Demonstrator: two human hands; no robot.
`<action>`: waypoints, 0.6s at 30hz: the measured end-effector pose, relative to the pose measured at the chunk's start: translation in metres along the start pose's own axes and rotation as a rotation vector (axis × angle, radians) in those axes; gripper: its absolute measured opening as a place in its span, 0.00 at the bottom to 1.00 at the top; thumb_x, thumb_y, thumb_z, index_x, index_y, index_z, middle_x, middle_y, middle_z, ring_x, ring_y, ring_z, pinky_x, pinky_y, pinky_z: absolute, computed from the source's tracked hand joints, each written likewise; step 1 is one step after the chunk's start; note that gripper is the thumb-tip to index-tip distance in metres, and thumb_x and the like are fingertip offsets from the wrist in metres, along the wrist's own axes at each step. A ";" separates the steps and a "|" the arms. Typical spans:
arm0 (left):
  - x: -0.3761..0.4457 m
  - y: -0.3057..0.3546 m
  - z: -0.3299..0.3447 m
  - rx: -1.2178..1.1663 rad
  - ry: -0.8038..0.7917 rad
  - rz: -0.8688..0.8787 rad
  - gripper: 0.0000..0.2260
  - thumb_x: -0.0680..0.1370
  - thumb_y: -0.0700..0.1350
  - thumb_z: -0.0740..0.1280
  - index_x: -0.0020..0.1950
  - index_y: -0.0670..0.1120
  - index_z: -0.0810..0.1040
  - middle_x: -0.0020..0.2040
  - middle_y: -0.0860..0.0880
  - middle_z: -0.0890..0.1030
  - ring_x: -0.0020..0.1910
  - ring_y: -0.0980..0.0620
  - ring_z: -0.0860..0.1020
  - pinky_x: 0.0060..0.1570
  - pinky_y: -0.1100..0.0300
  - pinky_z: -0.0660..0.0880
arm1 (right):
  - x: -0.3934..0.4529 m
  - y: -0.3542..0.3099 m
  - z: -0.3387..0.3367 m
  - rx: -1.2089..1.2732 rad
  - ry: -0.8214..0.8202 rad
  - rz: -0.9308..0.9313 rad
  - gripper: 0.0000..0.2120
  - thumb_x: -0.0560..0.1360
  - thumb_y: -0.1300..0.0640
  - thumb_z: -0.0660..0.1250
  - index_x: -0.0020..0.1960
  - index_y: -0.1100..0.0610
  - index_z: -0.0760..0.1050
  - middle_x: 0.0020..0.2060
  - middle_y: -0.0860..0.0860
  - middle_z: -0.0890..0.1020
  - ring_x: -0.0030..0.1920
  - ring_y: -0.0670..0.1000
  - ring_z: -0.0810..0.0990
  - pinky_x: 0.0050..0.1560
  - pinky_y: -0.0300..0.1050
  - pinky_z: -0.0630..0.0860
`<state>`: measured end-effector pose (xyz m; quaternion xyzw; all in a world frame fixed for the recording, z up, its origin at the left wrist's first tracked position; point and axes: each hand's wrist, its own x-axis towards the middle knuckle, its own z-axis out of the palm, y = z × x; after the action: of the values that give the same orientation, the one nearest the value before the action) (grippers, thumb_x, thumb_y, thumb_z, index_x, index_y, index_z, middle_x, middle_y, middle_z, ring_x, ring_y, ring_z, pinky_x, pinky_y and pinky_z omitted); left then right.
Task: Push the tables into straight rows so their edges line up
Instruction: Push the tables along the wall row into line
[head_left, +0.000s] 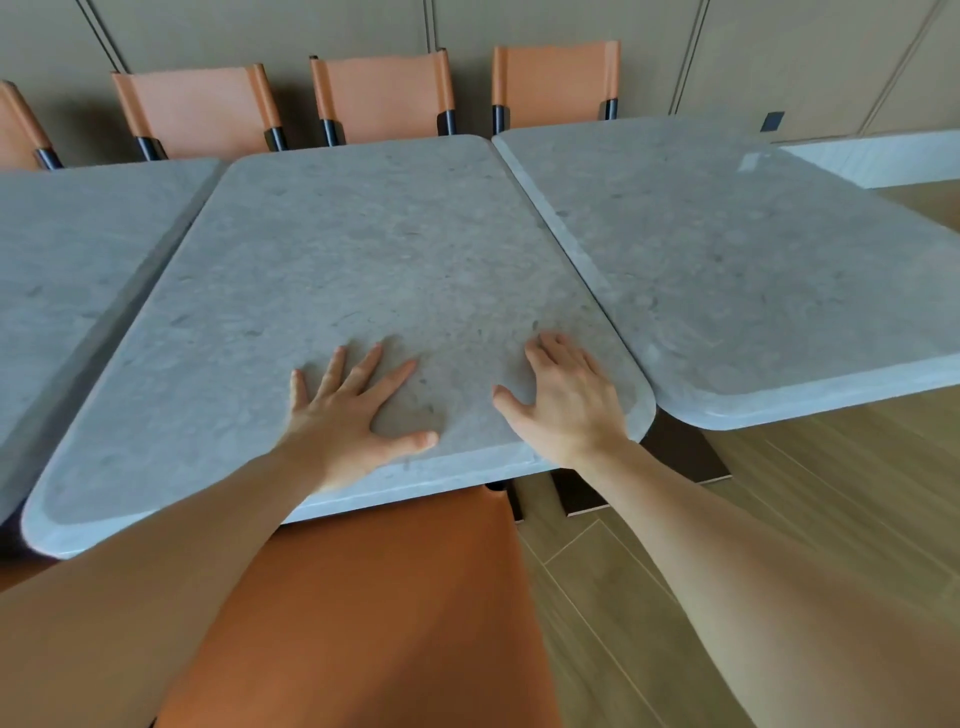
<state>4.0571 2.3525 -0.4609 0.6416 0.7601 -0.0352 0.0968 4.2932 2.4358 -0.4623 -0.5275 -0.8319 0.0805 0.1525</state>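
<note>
While both hands (457, 410) press flat, the middle table (363, 260) seemingly touches its right neighbour (753, 260).

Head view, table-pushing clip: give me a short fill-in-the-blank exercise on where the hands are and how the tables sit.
1. Both hands lie flat on the ____ table of the three.
2. The left hand has its fingers ____ on the stone top.
3. The middle table touches the right table, but a ____ separates it from the left table.
4. The chairs along the wall are ____ in colour.

Missing words: middle; spread; gap; orange
</note>
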 end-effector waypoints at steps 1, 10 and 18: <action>0.000 0.000 0.000 -0.001 0.001 0.003 0.54 0.50 0.87 0.32 0.76 0.71 0.35 0.81 0.59 0.34 0.80 0.48 0.32 0.76 0.34 0.36 | 0.000 0.000 -0.002 -0.009 0.000 0.001 0.32 0.77 0.37 0.60 0.72 0.58 0.69 0.73 0.51 0.71 0.76 0.51 0.62 0.76 0.45 0.55; 0.001 -0.001 0.001 -0.010 -0.006 0.016 0.47 0.60 0.84 0.41 0.77 0.70 0.36 0.81 0.57 0.34 0.80 0.46 0.31 0.75 0.33 0.36 | -0.002 -0.005 -0.006 -0.027 -0.034 0.014 0.33 0.78 0.39 0.61 0.77 0.56 0.65 0.77 0.50 0.65 0.79 0.50 0.57 0.77 0.44 0.52; -0.001 0.002 -0.003 -0.033 -0.004 0.014 0.44 0.68 0.81 0.50 0.78 0.69 0.39 0.82 0.57 0.35 0.80 0.45 0.32 0.73 0.30 0.37 | -0.005 -0.015 -0.016 0.014 -0.021 0.068 0.30 0.79 0.43 0.65 0.77 0.54 0.66 0.78 0.49 0.65 0.78 0.52 0.61 0.75 0.45 0.57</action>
<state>4.0594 2.3523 -0.4579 0.6450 0.7559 -0.0231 0.1092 4.2876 2.4240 -0.4440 -0.5534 -0.8145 0.0970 0.1446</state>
